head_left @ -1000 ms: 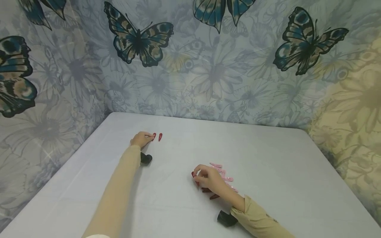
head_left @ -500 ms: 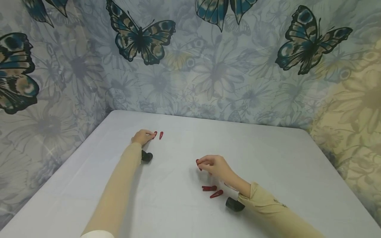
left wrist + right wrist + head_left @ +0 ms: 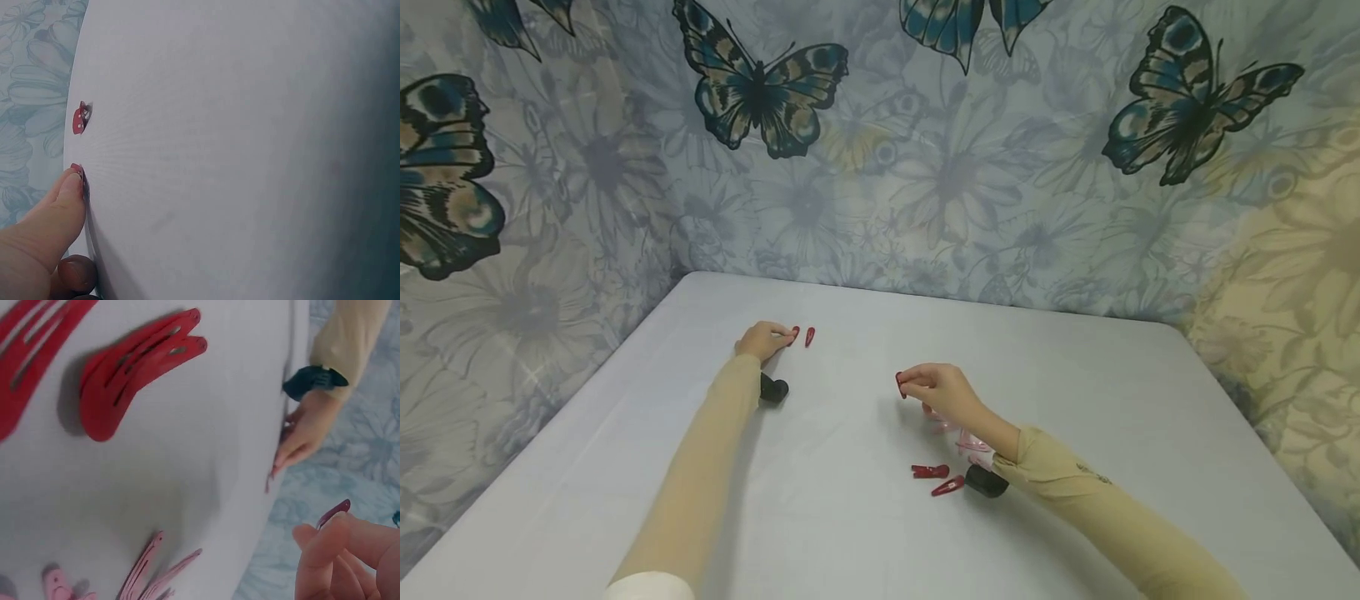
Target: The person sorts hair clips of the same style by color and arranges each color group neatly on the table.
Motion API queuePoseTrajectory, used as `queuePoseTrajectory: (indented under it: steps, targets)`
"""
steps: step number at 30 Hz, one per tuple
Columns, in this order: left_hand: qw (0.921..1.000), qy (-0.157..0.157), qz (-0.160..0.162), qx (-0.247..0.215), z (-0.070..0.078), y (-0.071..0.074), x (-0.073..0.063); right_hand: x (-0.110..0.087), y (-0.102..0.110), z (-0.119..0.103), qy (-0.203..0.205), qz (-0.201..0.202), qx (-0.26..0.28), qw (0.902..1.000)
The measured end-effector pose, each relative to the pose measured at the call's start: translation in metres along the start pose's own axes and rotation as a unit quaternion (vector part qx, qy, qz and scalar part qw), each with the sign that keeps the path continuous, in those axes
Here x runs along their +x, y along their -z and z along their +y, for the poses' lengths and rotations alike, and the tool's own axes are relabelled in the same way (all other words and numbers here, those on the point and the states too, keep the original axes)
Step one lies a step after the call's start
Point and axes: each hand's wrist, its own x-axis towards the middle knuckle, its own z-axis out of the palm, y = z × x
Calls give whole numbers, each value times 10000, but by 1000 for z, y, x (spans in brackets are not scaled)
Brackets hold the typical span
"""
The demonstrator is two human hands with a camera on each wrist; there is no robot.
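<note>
At the far left of the table, my left hand [image 3: 763, 341] pinches a red hair clip [image 3: 76, 167] between thumb and finger, low at the tabletop. A second red hair clip [image 3: 810, 337] lies just to its right. My right hand [image 3: 951, 396] pinches another red hair clip [image 3: 900, 384] at the fingertips, raised above the table near its middle; its fingers [image 3: 325, 550] show in the right wrist view. Beneath and behind that hand lie several pink hair clips [image 3: 973, 442], partly hidden by the forearm. Two red hair clips [image 3: 134, 375] rest nearer the front.
A white cloth covers the table [image 3: 835, 500]. Patterned wall covering [image 3: 940, 183] with butterflies stands behind it and along the left side. A dark wrist strap piece [image 3: 987, 481] hangs under the right wrist, another [image 3: 773, 389] under the left.
My right hand has lifted a red hair clip off the group and carried it forward, towards the far side of the table. The left hand stays at its clip.
</note>
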Motion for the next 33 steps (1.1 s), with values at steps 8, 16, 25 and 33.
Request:
queuePoseTrajectory:
  steps: [8,16,25,33]
  targets:
    - [10000,80,-15,12,0,2,-2,35,-5,-7,13,55,54,10000]
    - [10000,53,-25,53,-2,3,-4,72,-5,-17,-127,608,412,9972]
    - [9999,24,10,130,-1,3,0,102,-14,-18,48,966,15,9953]
    - [10000,-16,29,58,-2,0,3,119,-13,-10,-17,1378,-132,9904]
